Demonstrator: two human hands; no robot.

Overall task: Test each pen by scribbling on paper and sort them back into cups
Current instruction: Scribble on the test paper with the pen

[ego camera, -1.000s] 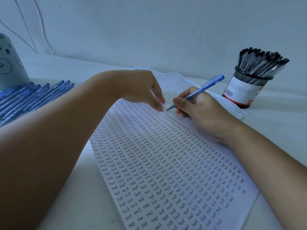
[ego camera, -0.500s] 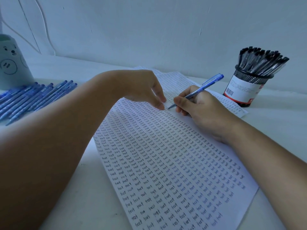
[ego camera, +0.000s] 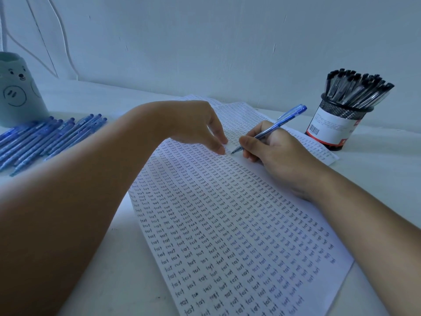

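Head view: pen [ego camera: 271, 130] between right fingers [ego camera: 247, 142]

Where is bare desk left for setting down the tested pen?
Bare white desk lies right of the written sheet of paper, below the black mesh cup. The far left is crowded with loose blue pens beside the pale bear cup.

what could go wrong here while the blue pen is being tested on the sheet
1. The loose blue pens lie unboxed beside the left forearm; a sweep of that arm could roll them away.
2. The paper is nearly full of writing, so a faint new mark from the blue pen in the right hand may be hard to judge.
3. The left hand fingertips sit very close to the tip and could smear fresh ink.
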